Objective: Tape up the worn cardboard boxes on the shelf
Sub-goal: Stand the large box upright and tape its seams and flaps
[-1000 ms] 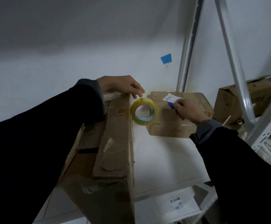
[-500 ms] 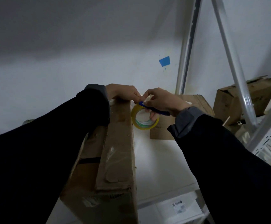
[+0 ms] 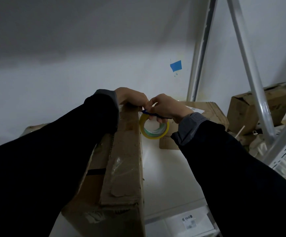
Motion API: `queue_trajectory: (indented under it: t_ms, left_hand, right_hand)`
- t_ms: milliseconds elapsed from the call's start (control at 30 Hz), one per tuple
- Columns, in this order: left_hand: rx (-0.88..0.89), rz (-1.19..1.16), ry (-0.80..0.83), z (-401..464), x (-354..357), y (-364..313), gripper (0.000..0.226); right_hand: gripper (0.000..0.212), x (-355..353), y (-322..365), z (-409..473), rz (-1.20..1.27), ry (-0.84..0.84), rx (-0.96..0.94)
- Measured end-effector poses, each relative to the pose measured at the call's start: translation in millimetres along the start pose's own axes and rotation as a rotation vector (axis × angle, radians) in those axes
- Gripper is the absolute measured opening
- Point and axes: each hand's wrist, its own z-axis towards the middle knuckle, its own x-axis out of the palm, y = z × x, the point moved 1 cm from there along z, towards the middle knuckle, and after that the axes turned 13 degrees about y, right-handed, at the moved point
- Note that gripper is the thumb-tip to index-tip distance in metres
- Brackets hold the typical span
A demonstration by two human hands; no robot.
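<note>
Since a second ago the right hand (image 3: pixel 167 106) has left the labelled flat box (image 3: pixel 207 113) at the back of the shelf (image 3: pixel 164 177) and come across to meet the left hand (image 3: pixel 132 98) at the tape roll (image 3: pixel 154 130). Between half a second ago and now little changes: both hands stay bunched together at the top of the roll.

Right hand's fingers are curled around a slim blue tool (image 3: pixel 153 114), probably a cutter, held across the top of the roll. Left hand rests on the far end of the long cardboard box (image 3: pixel 123 168), fingers curled at its far right corner; whether they pinch the tape end I cannot tell.

That box runs from the shelf's front edge to the back, on its left part. Its top is scuffed, with peeled paper patches, remnants of old clear tape and a ragged front end. The yellow roll hangs just beside its far right edge, above the white shelf board. Another brown box (image 3: pixel 258 108) sits at the far right behind the metal uprights (image 3: pixel 251 79).
</note>
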Motion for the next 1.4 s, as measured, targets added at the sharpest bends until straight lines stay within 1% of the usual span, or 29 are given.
queue_trajectory:
  t_ms: [133, 233, 333, 400, 500, 567, 667, 733, 833, 933, 967, 1000, 1100, 1200, 1267, 1300, 1333, 1400]
  left_hand:
    - [0.005, 0.0, 0.001, 0, 1, 0, 0.015]
    - [-0.015, 0.018, -0.03, 1, 2, 0, 0.017]
    - [-0.037, 0.031, -0.039, 1, 2, 1, 0.019]
    - [-0.028, 0.038, -0.029, 0, 2, 0, 0.016]
    - [0.007, 0.0, 0.01, -4, 2, -3, 0.014]
    - [0.029, -0.02, 0.031, -4, 1, -1, 0.016]
    - [0.042, -0.024, 0.001, 0, 2, 3, 0.018]
    - [0.041, -0.03, -0.032, 2, 2, 4, 0.022]
    - [0.027, -0.017, -0.045, 1, 3, 1, 0.034]
    - [0.013, -0.011, -0.056, -3, 5, -3, 0.036]
    - [0.013, -0.014, -0.056, -5, 6, -4, 0.036]
    - [0.015, -0.017, -0.057, -7, 7, -4, 0.035]
    - [0.014, -0.021, -0.058, -8, 7, -5, 0.035]
    - [0.013, -0.01, -0.056, -7, 7, -4, 0.036]
    - [0.023, 0.001, -0.051, -7, 6, -3, 0.035]
    - [0.03, 0.006, -0.049, -6, 5, -2, 0.035]
    - [0.036, 0.01, -0.048, -6, 5, -1, 0.035]
    - [0.04, 0.003, -0.045, -6, 5, 0, 0.034]
  right_hand:
    - [0.019, -1, -1, 2, -0.009, 0.005, -0.001]
    - [0.018, -2, 0, 5, 0.004, 0.014, -0.003]
    - [0.019, -1, 0, 8, -0.036, 0.036, -0.014]
    - [0.019, -4, 0, 7, -0.048, 0.067, -0.019]
    - [0.018, -10, 2, 0, -0.101, 0.205, -0.017]
    - [0.016, -15, 0, -3, -0.132, 0.307, -0.004]
    - [0.013, -22, -19, -3, -0.203, 0.415, 0.041]
    - [0.014, -21, -44, -4, -0.185, 0.51, 0.074]
    - [0.013, -3, -98, 3, -0.099, 0.682, 0.118]
    - [0.013, 26, -145, 15, -0.187, 0.756, 0.219]
    - [0.017, 38, -158, 20, -0.224, 0.73, 0.229]
    - [0.02, 52, -171, 24, -0.264, 0.652, 0.236]
    - [0.011, 93, -202, 25, -0.346, 0.352, 0.305]
    - [0.016, 115, -217, 22, -0.271, 0.2, 0.348]
    - [0.016, 115, -218, 22, -0.249, 0.117, 0.296]
    - [0.016, 112, -216, 22, -0.211, 0.051, 0.236]
    - [0.021, 108, -209, 22, -0.103, -0.034, 0.151]
    - [0.036, 93, -183, 17, 0.26, -0.18, -0.059]
